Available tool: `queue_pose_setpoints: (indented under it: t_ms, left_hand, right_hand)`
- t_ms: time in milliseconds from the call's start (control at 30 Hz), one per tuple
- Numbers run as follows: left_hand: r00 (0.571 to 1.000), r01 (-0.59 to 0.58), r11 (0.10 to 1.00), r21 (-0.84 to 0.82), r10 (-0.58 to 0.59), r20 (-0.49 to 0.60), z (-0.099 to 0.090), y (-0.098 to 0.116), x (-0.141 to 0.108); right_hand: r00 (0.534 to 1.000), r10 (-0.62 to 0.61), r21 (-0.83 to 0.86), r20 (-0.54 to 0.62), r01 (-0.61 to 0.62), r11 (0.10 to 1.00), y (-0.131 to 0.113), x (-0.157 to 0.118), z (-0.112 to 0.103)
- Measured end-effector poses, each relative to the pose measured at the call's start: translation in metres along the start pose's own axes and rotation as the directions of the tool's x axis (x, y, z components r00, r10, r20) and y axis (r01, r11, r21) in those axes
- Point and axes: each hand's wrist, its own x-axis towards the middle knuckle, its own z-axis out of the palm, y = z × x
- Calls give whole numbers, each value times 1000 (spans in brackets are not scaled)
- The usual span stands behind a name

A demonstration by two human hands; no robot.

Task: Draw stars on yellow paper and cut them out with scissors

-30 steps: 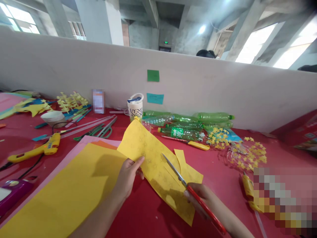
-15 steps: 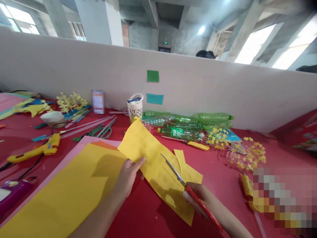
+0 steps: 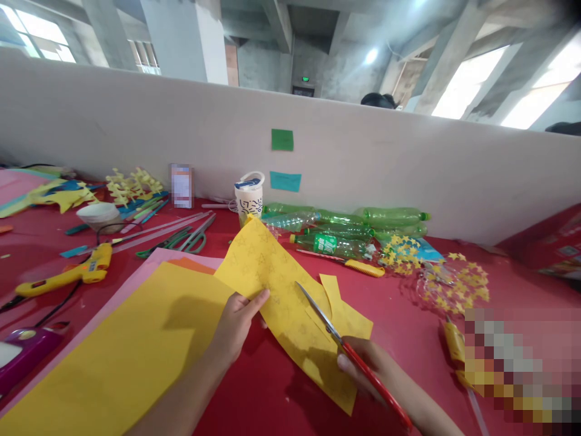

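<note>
A yellow sheet (image 3: pixel 281 272) with star outlines drawn on it is held up over the red table, its left edge pinched between the thumb and fingers of my left hand (image 3: pixel 240 321). My right hand (image 3: pixel 367 363) is closed round red-handled scissors (image 3: pixel 376 381). Their metal blades lie across the sheet, pointing up and left, close together. A cut strip of the sheet sticks up beside the blades. Under my left forearm lies a larger yellow sheet (image 3: pixel 122 339) on top of pink and orange ones.
Green plastic bottles (image 3: pixel 340 244), a lidded cup (image 3: pixel 249 198) and a yellow cutter (image 3: pixel 364 267) lie beyond the sheet. Star garlands (image 3: pixel 458 281) and a glue gun (image 3: pixel 454 342) are at right. At left are another glue gun (image 3: pixel 93 265) and green scissors (image 3: pixel 195 242). A white partition (image 3: pixel 363 157) stands behind.
The scissor handles have shifted slightly down and right in my right hand. The held sheet's upper part has tilted a little, and its star outlines show more clearly.
</note>
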Motion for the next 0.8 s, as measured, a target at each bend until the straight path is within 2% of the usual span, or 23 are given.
queue_pose_setpoints:
  t_ms: [100,367,567,800]
  left_hand:
    - [1000,-2,1000,-22,2,3,1,0,1]
    - [997,32,999,-25,-34,-69,1,-1,1]
    - [998,50,995,-89,-54,-41,-1,-1,1]
    - [985,125,991,-51,-130,-110,-3,-8,-1]
  right_hand:
    - [995,99,89,15,-100,991,-2,2,3]
    - [995,103,67,-18,-101,993,-4,4,3]
    - [1000,27,15,-8,-26,1000,-8,-1,-1]
    - [999,-51,-12,4,51,999,5,0,1]
